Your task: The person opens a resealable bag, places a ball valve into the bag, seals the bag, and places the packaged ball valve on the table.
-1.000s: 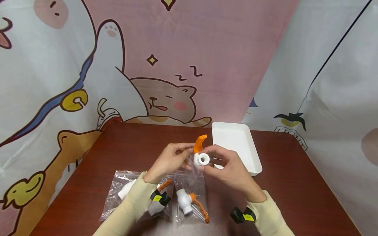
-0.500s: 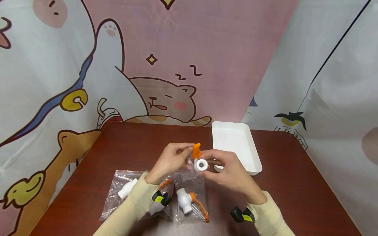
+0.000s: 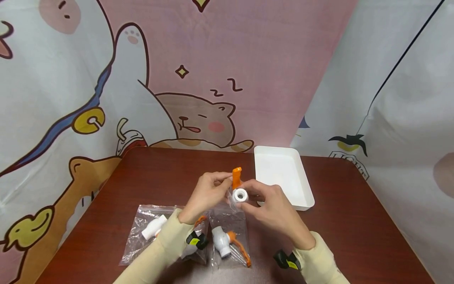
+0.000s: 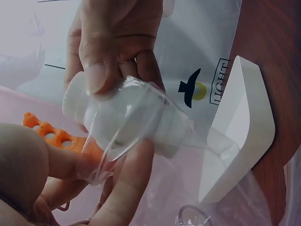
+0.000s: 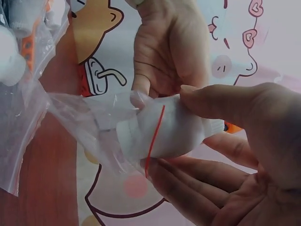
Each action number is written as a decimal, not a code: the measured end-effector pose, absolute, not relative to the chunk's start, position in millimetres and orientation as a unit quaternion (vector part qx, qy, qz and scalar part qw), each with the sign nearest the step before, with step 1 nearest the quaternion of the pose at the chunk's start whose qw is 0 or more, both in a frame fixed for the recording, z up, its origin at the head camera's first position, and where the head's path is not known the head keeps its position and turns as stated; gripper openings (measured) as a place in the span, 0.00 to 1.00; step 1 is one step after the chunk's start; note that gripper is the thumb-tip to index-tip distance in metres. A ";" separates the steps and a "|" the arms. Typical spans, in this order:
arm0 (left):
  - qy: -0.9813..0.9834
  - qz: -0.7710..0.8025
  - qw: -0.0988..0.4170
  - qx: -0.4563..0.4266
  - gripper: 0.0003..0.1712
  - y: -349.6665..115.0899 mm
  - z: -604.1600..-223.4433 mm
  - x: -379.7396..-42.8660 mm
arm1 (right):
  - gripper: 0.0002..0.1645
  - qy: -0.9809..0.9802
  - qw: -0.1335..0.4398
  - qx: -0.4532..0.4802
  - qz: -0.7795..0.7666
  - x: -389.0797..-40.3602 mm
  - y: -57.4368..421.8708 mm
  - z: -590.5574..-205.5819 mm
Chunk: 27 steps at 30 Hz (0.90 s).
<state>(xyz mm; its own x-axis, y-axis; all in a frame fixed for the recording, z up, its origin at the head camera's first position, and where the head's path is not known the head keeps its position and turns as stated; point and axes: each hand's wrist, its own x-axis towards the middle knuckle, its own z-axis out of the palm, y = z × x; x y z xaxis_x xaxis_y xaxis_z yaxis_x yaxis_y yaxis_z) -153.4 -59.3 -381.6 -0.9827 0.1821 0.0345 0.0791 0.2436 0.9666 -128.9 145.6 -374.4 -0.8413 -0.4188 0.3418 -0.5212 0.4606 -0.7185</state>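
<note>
A white plastic ball valve with an orange lever handle is held up above the table, its round open end facing the head camera. Part of its body is inside a clear plastic bag, and the end near my right thumb is out of it. My right hand grips the valve body between thumb and fingers. My left hand pinches the bag's film beside the valve, close to the handle. In the left wrist view, the film stretches over the valve body.
Two clear zip bags lie at the table's front: one bag holds a white valve with an orange handle, the other bag holds white and orange parts, partly behind my left forearm. A white tray stands behind my right hand.
The valve has shifted slightly left and turned, and its handle, tilted right before, now points nearly straight up. My right hand has moved a little left with it. Both hands keep their hold.
</note>
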 end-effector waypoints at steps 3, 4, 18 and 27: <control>0.797 0.598 0.024 0.081 0.15 -58.4 -381.1 -152.4 | 0.19 -0.855 0.054 0.266 0.442 -127.7 143.5 -375.7; 0.797 0.598 0.022 0.079 0.15 -58.1 -380.8 -152.0 | 0.20 -0.855 0.053 0.260 0.446 -127.2 143.1 -376.2; 0.774 0.629 0.032 0.067 0.13 -56.8 -380.3 -151.7 | 0.21 -0.833 0.051 0.213 0.508 -129.0 142.0 -385.7; 0.783 0.619 0.023 0.056 0.14 -55.4 -379.4 -151.1 | 0.25 -0.822 0.067 0.187 0.534 -129.8 142.1 -387.6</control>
